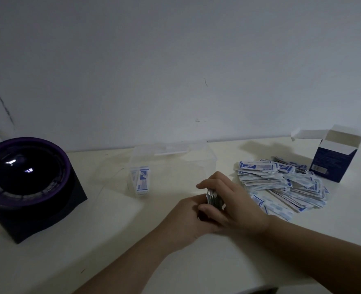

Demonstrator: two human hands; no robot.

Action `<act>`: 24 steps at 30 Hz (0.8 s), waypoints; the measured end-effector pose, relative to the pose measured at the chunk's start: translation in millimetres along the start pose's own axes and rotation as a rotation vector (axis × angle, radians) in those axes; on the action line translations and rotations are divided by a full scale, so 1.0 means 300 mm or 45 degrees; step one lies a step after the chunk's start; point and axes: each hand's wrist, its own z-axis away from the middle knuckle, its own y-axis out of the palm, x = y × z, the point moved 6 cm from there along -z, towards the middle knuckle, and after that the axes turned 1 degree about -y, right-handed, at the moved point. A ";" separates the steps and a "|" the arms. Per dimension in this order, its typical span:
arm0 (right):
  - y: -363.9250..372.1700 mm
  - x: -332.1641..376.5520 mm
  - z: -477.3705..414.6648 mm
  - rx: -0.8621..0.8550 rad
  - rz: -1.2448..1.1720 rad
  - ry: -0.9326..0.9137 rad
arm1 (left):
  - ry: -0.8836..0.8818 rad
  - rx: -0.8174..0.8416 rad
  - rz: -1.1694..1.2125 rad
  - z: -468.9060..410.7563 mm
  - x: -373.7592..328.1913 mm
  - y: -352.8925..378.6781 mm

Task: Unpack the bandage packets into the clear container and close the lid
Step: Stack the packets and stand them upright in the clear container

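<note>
**Bandage stack held before open container**

Left hand and right hand close together around a bandage packet stack. Clear container stands just behind, lid raised. Loose bandage packets lie right, beside the open carton. Bare table lies left.

dim, soft focus — edges bowed by the wide lens

A dim, plain room, likely in a home: a bare white wall with scuff marks rises behind a cream worktop carrying a dark purple-rimmed domed gadget.
</note>
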 end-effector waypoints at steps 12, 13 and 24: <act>-0.033 0.051 -0.180 0.116 -0.074 0.214 | -0.150 0.037 -0.033 0.008 -0.065 -0.059; -0.031 0.057 -0.203 0.181 -0.065 0.243 | -0.203 0.027 0.003 0.010 -0.069 -0.070; -0.034 0.016 -0.280 0.633 -0.826 0.761 | -0.334 0.195 0.986 0.061 -0.151 -0.227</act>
